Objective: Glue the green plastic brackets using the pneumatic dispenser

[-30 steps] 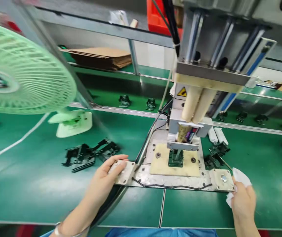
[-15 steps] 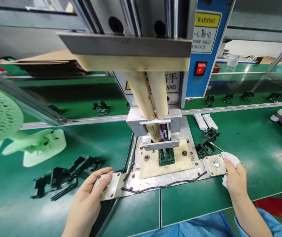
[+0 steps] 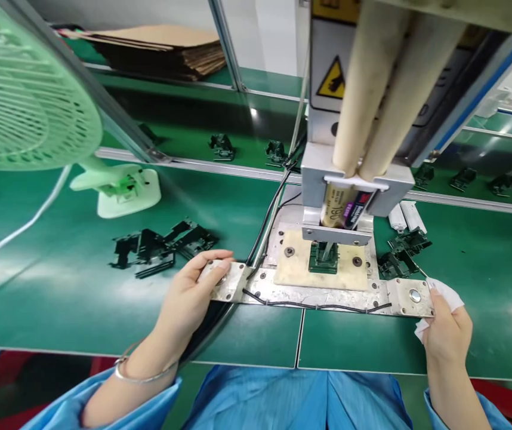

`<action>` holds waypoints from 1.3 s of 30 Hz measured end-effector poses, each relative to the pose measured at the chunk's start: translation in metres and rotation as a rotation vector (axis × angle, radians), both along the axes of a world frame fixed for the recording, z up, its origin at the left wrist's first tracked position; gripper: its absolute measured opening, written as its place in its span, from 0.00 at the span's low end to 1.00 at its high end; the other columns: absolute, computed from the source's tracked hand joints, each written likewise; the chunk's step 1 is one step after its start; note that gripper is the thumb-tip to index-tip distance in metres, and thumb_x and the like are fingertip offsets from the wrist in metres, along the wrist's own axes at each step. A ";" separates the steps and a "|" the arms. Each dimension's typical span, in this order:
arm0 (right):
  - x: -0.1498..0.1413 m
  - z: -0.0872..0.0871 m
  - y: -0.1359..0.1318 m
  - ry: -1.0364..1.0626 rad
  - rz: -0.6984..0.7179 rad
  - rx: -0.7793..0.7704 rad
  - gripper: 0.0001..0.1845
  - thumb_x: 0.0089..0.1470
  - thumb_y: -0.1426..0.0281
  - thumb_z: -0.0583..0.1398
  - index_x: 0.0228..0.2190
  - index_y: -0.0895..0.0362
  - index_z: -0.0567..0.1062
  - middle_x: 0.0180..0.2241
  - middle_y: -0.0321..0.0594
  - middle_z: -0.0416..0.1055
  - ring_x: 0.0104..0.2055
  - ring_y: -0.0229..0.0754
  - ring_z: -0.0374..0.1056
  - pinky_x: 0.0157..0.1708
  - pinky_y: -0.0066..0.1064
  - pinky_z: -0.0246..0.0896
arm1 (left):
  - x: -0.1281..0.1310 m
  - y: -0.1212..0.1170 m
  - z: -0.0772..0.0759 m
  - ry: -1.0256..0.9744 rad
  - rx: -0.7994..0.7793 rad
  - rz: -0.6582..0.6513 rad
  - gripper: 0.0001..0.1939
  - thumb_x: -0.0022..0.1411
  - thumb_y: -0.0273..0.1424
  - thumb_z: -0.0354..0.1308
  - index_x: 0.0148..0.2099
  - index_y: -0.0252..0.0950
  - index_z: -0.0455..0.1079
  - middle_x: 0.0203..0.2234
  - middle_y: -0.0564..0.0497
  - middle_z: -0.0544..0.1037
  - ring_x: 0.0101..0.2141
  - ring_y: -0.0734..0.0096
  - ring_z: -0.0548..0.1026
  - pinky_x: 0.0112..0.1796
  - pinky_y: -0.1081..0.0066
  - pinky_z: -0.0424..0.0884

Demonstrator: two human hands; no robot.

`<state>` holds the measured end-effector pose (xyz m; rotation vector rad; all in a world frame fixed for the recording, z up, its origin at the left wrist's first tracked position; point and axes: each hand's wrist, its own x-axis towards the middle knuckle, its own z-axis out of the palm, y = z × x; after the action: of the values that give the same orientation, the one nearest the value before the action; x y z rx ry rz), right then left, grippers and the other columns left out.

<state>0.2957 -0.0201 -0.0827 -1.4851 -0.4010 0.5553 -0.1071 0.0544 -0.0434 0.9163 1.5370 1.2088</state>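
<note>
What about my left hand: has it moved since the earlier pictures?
No. Against the fixed left metal block, your left hand shows no clear shift: it grips that end in every picture. The camera view shifted.

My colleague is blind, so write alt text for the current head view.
A left hand rests on a metal box; the right hand holds a white wipe beside a second box. Between them, a dark part sits under a press.

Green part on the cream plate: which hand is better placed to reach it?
Left, probably. The left hand rests on the left block, no loose item visible in it, and looks nearer the green part. The right hand holds white tissue, which could get in the way.
</note>
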 end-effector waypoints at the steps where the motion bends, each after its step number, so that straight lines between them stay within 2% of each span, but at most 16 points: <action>1: -0.001 0.002 0.000 0.019 -0.001 -0.001 0.24 0.44 0.59 0.72 0.40 0.61 0.80 0.35 0.44 0.78 0.33 0.45 0.73 0.26 0.28 0.69 | 0.000 0.000 0.000 0.002 0.004 0.002 0.25 0.47 0.47 0.72 0.43 0.38 0.75 0.28 0.53 0.78 0.25 0.72 0.71 0.24 0.78 0.67; 6: -0.003 0.010 0.003 0.083 -0.018 -0.019 0.28 0.38 0.58 0.76 0.40 0.61 0.81 0.33 0.44 0.77 0.29 0.44 0.72 0.21 0.27 0.68 | 0.000 0.001 -0.003 -0.015 0.011 0.015 0.26 0.46 0.48 0.72 0.43 0.38 0.75 0.29 0.53 0.79 0.26 0.72 0.72 0.25 0.78 0.68; 10: -0.003 0.011 0.002 0.045 0.030 -0.024 0.29 0.40 0.56 0.76 0.40 0.61 0.80 0.32 0.43 0.76 0.25 0.41 0.69 0.19 0.26 0.67 | -0.002 0.000 -0.005 -0.029 0.004 0.003 0.26 0.47 0.48 0.72 0.44 0.38 0.75 0.31 0.53 0.80 0.27 0.73 0.73 0.27 0.79 0.68; 13: -0.003 0.012 0.000 0.018 0.027 -0.060 0.31 0.38 0.55 0.76 0.41 0.61 0.81 0.33 0.44 0.76 0.26 0.42 0.70 0.19 0.26 0.67 | -0.002 -0.001 -0.002 -0.016 -0.009 0.014 0.26 0.47 0.48 0.71 0.44 0.38 0.74 0.31 0.52 0.80 0.27 0.72 0.73 0.26 0.78 0.69; 16: -0.004 0.013 -0.001 -0.028 0.014 -0.119 0.32 0.38 0.54 0.76 0.41 0.61 0.81 0.35 0.46 0.77 0.29 0.43 0.71 0.20 0.25 0.67 | 0.001 -0.004 0.005 0.059 -0.042 -0.016 0.25 0.52 0.48 0.67 0.46 0.38 0.73 0.33 0.52 0.79 0.27 0.70 0.74 0.26 0.75 0.69; 17: -0.004 0.013 -0.002 -0.042 0.018 -0.129 0.32 0.39 0.54 0.76 0.41 0.61 0.81 0.36 0.46 0.77 0.30 0.43 0.72 0.22 0.26 0.68 | 0.002 -0.005 0.008 0.128 -0.054 -0.031 0.24 0.54 0.49 0.65 0.47 0.39 0.73 0.34 0.51 0.79 0.28 0.69 0.74 0.27 0.73 0.69; 19: -0.004 0.011 -0.002 -0.070 0.021 -0.128 0.31 0.38 0.55 0.76 0.42 0.60 0.81 0.38 0.46 0.78 0.34 0.44 0.73 0.27 0.26 0.70 | 0.005 -0.010 0.016 0.390 -0.010 -0.036 0.21 0.59 0.48 0.61 0.47 0.39 0.73 0.35 0.50 0.78 0.31 0.64 0.75 0.33 0.67 0.73; 21: -0.003 0.009 -0.003 -0.091 0.030 -0.146 0.32 0.38 0.54 0.76 0.42 0.59 0.81 0.38 0.45 0.78 0.35 0.44 0.73 0.28 0.26 0.70 | 0.012 -0.013 0.025 0.713 0.184 -0.009 0.16 0.62 0.44 0.59 0.45 0.38 0.73 0.37 0.48 0.78 0.39 0.57 0.76 0.46 0.56 0.73; 23: -0.002 0.008 -0.003 -0.123 0.046 -0.181 0.32 0.40 0.52 0.75 0.42 0.59 0.81 0.37 0.45 0.78 0.34 0.45 0.73 0.26 0.26 0.70 | 0.024 -0.014 0.035 0.865 0.396 -0.047 0.13 0.63 0.40 0.59 0.45 0.38 0.72 0.42 0.46 0.78 0.47 0.53 0.75 0.57 0.51 0.66; 25: -0.002 0.007 -0.004 -0.146 0.056 -0.206 0.32 0.41 0.51 0.75 0.43 0.59 0.81 0.36 0.45 0.77 0.34 0.46 0.73 0.25 0.27 0.70 | 0.040 -0.009 0.045 0.790 0.456 -0.235 0.16 0.64 0.39 0.60 0.52 0.39 0.69 0.48 0.45 0.77 0.52 0.53 0.74 0.59 0.52 0.65; 28: -0.001 0.007 -0.006 -0.139 0.044 -0.205 0.33 0.40 0.52 0.75 0.43 0.59 0.81 0.36 0.45 0.77 0.34 0.45 0.72 0.27 0.26 0.69 | 0.066 0.010 0.053 0.600 0.353 -0.606 0.36 0.59 0.43 0.65 0.65 0.41 0.58 0.61 0.42 0.69 0.60 0.50 0.68 0.60 0.52 0.65; 30: -0.001 0.006 -0.007 -0.125 0.046 -0.205 0.33 0.39 0.52 0.76 0.43 0.58 0.81 0.37 0.46 0.78 0.35 0.44 0.72 0.28 0.25 0.69 | 0.081 0.026 0.054 0.535 0.259 -0.768 0.42 0.56 0.44 0.68 0.67 0.39 0.55 0.63 0.39 0.66 0.62 0.46 0.66 0.61 0.49 0.63; 32: -0.001 0.006 -0.007 -0.134 0.062 -0.211 0.33 0.41 0.52 0.75 0.44 0.58 0.81 0.38 0.46 0.77 0.35 0.45 0.72 0.27 0.26 0.69 | 0.092 0.038 0.051 0.462 0.181 -0.835 0.38 0.56 0.42 0.68 0.65 0.37 0.59 0.60 0.38 0.69 0.60 0.47 0.69 0.60 0.48 0.64; 34: -0.001 0.006 -0.008 -0.158 0.083 -0.212 0.33 0.43 0.51 0.74 0.45 0.59 0.80 0.38 0.47 0.77 0.34 0.46 0.72 0.25 0.27 0.68 | 0.099 0.044 0.049 0.345 0.148 -0.830 0.33 0.58 0.40 0.67 0.62 0.36 0.63 0.58 0.38 0.71 0.58 0.50 0.70 0.61 0.49 0.64; 37: -0.001 0.008 -0.008 -0.175 0.097 -0.218 0.33 0.44 0.51 0.74 0.45 0.60 0.80 0.36 0.47 0.77 0.31 0.46 0.72 0.21 0.27 0.66 | 0.103 0.043 0.052 0.177 0.136 -0.800 0.32 0.56 0.39 0.69 0.60 0.36 0.66 0.57 0.40 0.73 0.58 0.53 0.71 0.62 0.53 0.64; 39: -0.002 0.009 -0.007 -0.164 0.085 -0.221 0.33 0.43 0.51 0.74 0.44 0.60 0.80 0.35 0.46 0.77 0.31 0.45 0.71 0.20 0.26 0.65 | 0.104 0.040 0.058 0.099 0.096 -0.808 0.30 0.54 0.40 0.71 0.57 0.36 0.70 0.53 0.41 0.77 0.55 0.54 0.74 0.59 0.55 0.67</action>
<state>0.2940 -0.0272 -0.0734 -1.7396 -0.5464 0.5599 -0.0031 0.0946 0.0142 1.4861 1.0016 0.6521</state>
